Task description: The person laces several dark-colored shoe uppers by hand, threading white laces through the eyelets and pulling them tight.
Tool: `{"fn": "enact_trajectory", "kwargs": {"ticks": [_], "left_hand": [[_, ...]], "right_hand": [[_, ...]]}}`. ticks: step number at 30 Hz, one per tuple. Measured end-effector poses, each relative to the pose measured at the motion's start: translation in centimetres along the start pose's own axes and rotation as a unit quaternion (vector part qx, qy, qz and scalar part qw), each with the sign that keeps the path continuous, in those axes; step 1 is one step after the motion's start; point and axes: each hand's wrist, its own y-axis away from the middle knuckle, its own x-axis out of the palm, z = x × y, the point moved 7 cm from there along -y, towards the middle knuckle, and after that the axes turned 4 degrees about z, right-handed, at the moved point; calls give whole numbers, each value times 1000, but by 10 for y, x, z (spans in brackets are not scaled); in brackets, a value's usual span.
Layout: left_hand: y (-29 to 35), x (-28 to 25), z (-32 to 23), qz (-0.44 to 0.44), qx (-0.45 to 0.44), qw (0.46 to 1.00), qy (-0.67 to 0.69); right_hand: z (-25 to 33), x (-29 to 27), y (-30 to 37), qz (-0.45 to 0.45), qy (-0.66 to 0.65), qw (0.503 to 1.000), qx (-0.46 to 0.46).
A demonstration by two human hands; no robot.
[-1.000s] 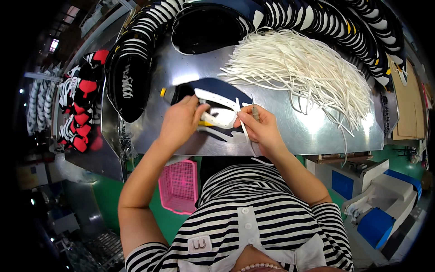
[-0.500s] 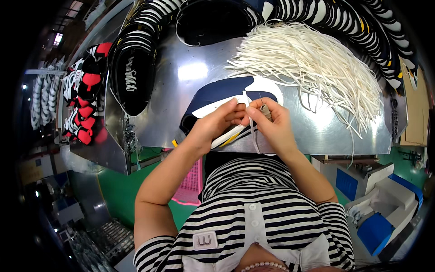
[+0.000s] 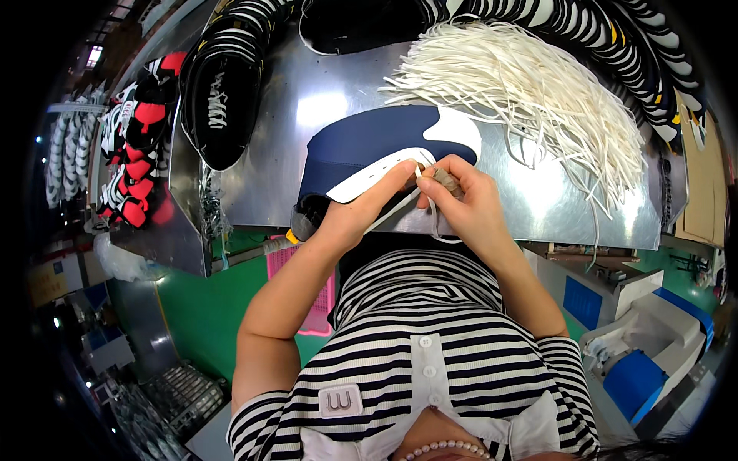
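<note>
The left hand (image 3: 360,213), nearly closed, is gripping the upper (image 3: 365,142), lying just beyond both hands; the right hand (image 3: 471,206), pinched nearly shut, is holding a lace (image 3: 435,219). Below the left hand, a basket (image 3: 320,307) is standing, contents hidden.

You wear a dark-and-white striped, short-sleeved top (image 3: 392,311) with a white collar (image 3: 530,426) and buttoned placket (image 3: 429,357). Your necklace (image 3: 441,446) is pale beads.

The desk (image 3: 280,154) gleams, a grey metal sheet throwing back the light. White laces (image 3: 530,100) sprawl over its right half in a tangled heap, strands trailing toward the near edge. Nested dark shoe uppers (image 3: 219,115) curve along its far and left sides.
</note>
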Motion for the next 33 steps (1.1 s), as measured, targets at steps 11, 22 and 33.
{"fn": "enact_trajectory", "kwargs": {"ticks": [11,22,33], "left_hand": [[6,1,-4,-31,0,998,-58],[18,58,-66,21,413,699,-584],[-13,-23,18,43,-15,998,-32]], "right_hand": [[6,-2,14,-5,-20,1000,-12],[-17,2,-19,31,277,959,49],[54,-73,10,-155,275,934,-166]]}}
